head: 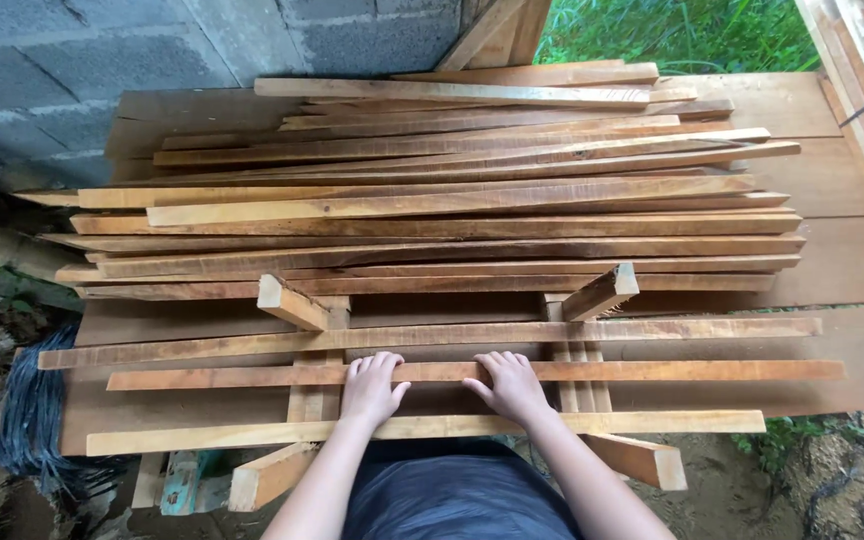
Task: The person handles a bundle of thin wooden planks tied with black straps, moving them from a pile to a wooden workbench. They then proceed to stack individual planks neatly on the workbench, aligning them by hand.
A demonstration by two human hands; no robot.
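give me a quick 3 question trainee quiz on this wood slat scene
1. True or false: both hands rest on the same slat.
2. What lies beyond the hands? A) a pile of slats B) a toolbox C) bricks
3. Fill in: the wall at top left is made of grey ____.

Key
1. True: the left hand and right hand lie flat on the middle slat.
2. A: the pile of slats.
3. Blocks: the block wall.
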